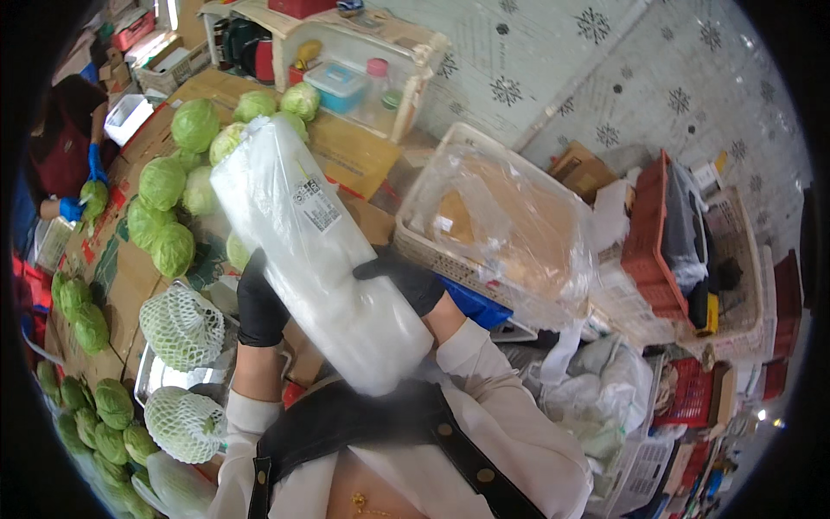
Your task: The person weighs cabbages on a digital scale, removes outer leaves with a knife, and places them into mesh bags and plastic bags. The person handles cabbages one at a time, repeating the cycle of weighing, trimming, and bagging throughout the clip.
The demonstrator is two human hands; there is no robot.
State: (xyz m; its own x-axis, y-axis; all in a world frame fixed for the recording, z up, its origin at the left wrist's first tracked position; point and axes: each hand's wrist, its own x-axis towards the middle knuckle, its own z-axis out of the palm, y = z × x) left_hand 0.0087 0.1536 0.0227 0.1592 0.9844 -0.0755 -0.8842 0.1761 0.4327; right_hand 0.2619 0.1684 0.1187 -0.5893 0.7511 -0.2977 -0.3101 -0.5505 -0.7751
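Note:
Both my hands, in black gloves, hold a long translucent plastic package [324,259] with a printed label near its upper part. My left hand [260,301] grips its left side. My right hand [405,279] holds its right side, fingers over the edge. The package lies slantwise before my chest, its lower end near my black apron. Its contents look white and cannot be told exactly. Two cabbages in white foam nets [183,327] [185,425] lie left of my left hand, at a metal tray [141,376]. Bare green cabbages [162,183] stand beyond the package on the cardboard-covered table.
A plastic crate [415,243] with a clear liner stands at right, beside red crates [642,240] and bags [603,383]. A white shelf [415,84] holds a blue-lidded box [337,84]. At far left, a person in blue gloves [72,209] holds a cabbage [95,196]. More cabbages lie lower left.

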